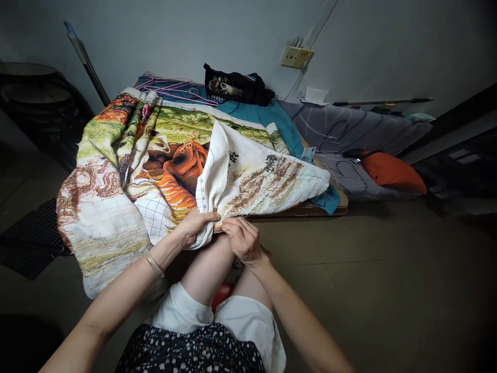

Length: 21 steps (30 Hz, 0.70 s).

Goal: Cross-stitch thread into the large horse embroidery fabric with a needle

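A large cross-stitch canvas (pixel 267 181) spreads over a low table and hangs down at the left. Its stitched side shows an orange and brown animal-like pattern and green fields, while a white corner is folded back to show threads behind. My left hand (pixel 194 226) grips the gathered white edge, thumb on top. Close beside it, my right hand (pixel 243 238) is closed, with thumb and fingertips pinched at the folded edge. A needle or thread between those fingertips is too small to make out.
Pink hangers (pixel 171 85) and a black printed bag (pixel 233 87) lie at the back of the table. A wall socket (pixel 297 57) holds a plugged cable. To the right are a grey patterned cloth (pixel 349 129) and an orange bag (pixel 394 173).
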Tool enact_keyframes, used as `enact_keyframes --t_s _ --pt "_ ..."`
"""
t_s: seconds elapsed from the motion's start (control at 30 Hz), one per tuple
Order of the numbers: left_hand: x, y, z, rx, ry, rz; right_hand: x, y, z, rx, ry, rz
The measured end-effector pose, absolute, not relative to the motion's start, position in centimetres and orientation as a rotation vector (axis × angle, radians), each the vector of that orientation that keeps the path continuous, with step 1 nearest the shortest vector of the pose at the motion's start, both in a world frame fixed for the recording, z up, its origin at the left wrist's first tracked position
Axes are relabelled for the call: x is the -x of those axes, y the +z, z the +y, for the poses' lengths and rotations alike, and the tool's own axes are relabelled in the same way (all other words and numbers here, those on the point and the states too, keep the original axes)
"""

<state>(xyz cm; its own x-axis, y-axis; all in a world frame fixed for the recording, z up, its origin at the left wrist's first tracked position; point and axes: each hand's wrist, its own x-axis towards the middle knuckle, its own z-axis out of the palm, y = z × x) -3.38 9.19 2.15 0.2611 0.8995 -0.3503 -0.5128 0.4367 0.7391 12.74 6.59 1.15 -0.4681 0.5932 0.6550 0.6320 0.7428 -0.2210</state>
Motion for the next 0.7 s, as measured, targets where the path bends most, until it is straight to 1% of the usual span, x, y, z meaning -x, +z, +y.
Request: enact_keyframes --t_s 0.2,0.33,0.43,0.53,0.7 --pt "3.5 1.7 9.4 -0.508 0.997 0.867 -12.2 2.3 5.5 1.067 0.372 -1.81" --pt "3.4 1.9 9.3 -0.488 0.993 0.836 -12.0 2.9 4.7 1.052 0.569 -1.746" --pt "3.3 2.2 9.3 -0.482 0.984 0.856 -12.2 2.5 4.7 1.218 0.689 -1.686" --pt "3.3 2.4 9.3 -0.466 0.99 0.888 -12.5 2.1 5.1 1.333 0.717 -1.699" --pt "3.2 2.7 9.2 -0.477 1.003 0.903 -12.6 2.1 5.3 1.309 0.661 -1.806"
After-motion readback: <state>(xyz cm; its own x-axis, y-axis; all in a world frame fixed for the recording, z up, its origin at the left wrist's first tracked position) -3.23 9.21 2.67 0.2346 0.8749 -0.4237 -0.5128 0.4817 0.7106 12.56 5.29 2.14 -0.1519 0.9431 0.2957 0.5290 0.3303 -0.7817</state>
